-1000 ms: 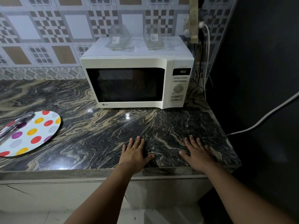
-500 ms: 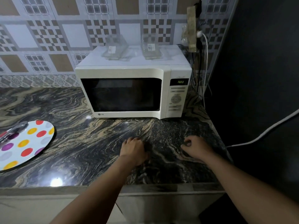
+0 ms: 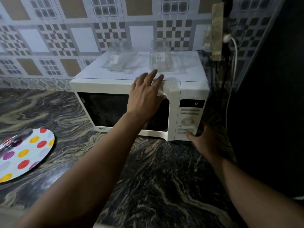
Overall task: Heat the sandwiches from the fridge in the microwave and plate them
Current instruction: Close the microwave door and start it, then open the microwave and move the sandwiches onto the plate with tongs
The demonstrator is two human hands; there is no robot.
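The counter (image 3: 164, 186) is dark marble with tan veining. Patterned tiles (image 3: 79, 38) cover the rear wall. A white cable (image 3: 234, 53) hangs at right beside a taped vertical strip (image 3: 217, 30), against a dark panel (image 3: 271, 96).

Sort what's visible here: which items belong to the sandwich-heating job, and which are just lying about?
Part of the job:
- microwave, door shut
- two clear sandwich packs on top of it
- polka-dot plate
- left hand at the door's top edge
- right hand at the control panel

Just lying about:
- utensil resting on the plate, too blurred to identify
- white cable on the wall
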